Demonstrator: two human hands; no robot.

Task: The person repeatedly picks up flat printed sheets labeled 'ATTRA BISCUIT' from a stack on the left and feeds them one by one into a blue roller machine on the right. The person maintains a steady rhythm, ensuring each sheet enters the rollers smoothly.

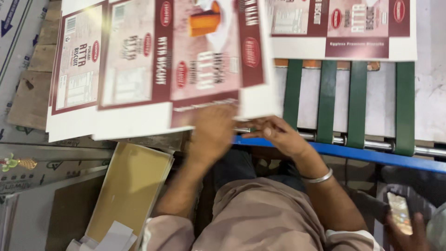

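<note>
The left hand (pixel 211 135) lies flat, fingers spread, on the near edge of a printed carton sheet (pixel 186 60), blurred. The right hand (pixel 274 135) pinches that sheet's corner beside it, above a blue rail (pixel 371 155) and green belts (pixel 327 100). Another sheet (pixel 344 28) lies farther along the belts.

The printed carton sheets (pixel 153 69) are thin cardboard with a smooth, slightly glossy coated face in maroon and white. The conveyor belts (pixel 326 100) look like matt green rubbery fabric over a shiny metal roller (pixel 427 150). The blue rail (pixel 371 155) is painted metal. The bangle (pixel 320 177) is polished metal; the plain board (pixel 127 190) is matt brown card.
</note>
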